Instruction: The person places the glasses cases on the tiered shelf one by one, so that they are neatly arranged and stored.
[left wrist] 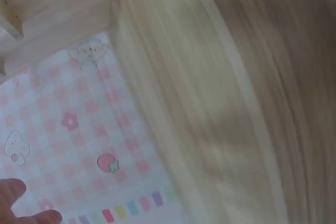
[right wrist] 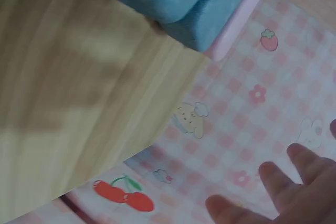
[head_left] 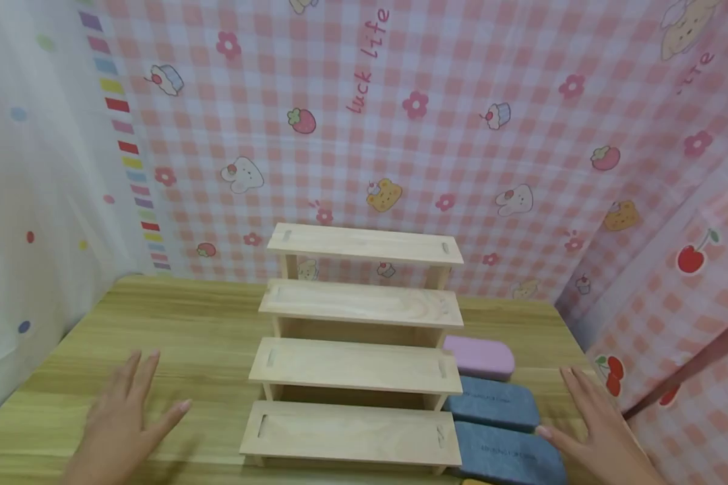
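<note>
A pale wooden rack with stepped shelves (head_left: 354, 367) stands in the middle of the table in the head view. To its left, my left hand (head_left: 118, 421) is over the table with fingers spread and nothing in it. My right hand (head_left: 600, 431) is at the right, its fingers spread too, the thumb tip at the edge of the nearer blue case (head_left: 509, 455). Behind that lie a second blue case (head_left: 491, 403) and a pink case (head_left: 479, 357), lined up along the rack's right side. In the right wrist view the fingers (right wrist: 281, 187) hold nothing.
The wood-grain table (head_left: 200, 323) reaches back to a pink checked cloth (head_left: 340, 155) with printed figures. White dotted cloth (head_left: 30, 168) hangs at the left, and cherry-print cloth (head_left: 698, 323) at the right. A yellow thing (head_left: 473, 481) peeks in at the bottom edge.
</note>
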The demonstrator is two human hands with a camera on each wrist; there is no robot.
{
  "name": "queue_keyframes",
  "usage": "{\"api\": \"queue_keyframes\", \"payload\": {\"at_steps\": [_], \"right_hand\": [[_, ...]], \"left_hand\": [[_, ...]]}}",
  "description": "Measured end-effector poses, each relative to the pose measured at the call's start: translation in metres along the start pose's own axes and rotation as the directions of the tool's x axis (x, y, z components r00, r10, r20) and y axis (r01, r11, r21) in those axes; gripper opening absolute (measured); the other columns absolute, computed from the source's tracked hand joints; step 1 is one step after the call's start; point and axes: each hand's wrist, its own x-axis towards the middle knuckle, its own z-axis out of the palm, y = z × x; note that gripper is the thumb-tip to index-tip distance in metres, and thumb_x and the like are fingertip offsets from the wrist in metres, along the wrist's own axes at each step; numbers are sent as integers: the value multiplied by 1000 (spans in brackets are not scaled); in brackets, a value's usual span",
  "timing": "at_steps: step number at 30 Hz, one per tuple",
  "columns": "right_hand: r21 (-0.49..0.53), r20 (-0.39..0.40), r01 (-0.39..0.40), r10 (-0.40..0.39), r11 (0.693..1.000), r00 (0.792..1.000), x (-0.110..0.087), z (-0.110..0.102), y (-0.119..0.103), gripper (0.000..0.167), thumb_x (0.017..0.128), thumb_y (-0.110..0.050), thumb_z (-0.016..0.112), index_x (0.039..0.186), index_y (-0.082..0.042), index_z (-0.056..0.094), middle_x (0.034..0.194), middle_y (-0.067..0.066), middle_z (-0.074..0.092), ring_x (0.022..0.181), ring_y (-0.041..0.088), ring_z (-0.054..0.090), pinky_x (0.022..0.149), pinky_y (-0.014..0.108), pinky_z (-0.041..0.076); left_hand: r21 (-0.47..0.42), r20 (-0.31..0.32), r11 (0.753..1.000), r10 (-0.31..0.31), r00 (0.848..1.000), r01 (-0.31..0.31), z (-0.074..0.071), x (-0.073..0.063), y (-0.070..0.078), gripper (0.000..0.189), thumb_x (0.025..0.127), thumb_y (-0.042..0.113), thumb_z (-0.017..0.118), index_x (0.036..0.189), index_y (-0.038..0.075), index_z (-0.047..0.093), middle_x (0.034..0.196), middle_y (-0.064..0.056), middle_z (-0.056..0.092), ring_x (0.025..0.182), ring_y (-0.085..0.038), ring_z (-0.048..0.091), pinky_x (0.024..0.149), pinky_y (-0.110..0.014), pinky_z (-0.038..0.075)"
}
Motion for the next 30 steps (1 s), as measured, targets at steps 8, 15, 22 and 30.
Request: {"api": "queue_keyframes", "payload": {"at_steps": [8, 15, 22, 30], "right_hand": [[109, 74, -96, 88, 989, 993, -9, 4, 15, 98, 88, -33, 69, 154, -2, 3, 149, 38, 14, 131, 62, 12, 92, 79, 16], [280, 190, -164, 112, 946, 975, -18, 10, 28, 94, 93, -18, 62, 151, 0, -10, 147, 44, 7, 126, 64, 16, 79, 77, 34], [442, 353, -313, 158, 841, 922, -26, 10, 43, 86, 96, -13, 55, 148, 8, -10, 149, 42, -1, 130, 61, 6, 83, 72, 37], [463, 378, -312, 134, 830, 916, -40, 18, 63, 82, 95, -14, 57, 150, 8, -1, 155, 27, 14, 125, -4, 38, 86, 67, 41]], "left_hand": [[-295, 74, 953, -46, 996, 66, 7, -3, 10, 93, 94, 37, 62, 153, 0, 1, 153, -36, 4, 134, -61, 8, 98, -76, 13], [-365, 229, 907, -129, 965, 208, 14, -2, 20, 92, 96, 38, 57, 152, -1, -4, 151, -38, 8, 129, -60, 22, 92, -74, 30], [-454, 352, 821, -192, 916, 347, 20, -2, 32, 89, 98, 40, 55, 154, 4, -4, 155, -29, 13, 135, -53, 26, 97, -64, 38], [-511, 352, 788, -173, 920, 344, 31, -3, 42, 81, 97, 33, 57, 153, 1, 9, 150, -29, 27, 131, -47, 38, 91, -53, 48]]}}
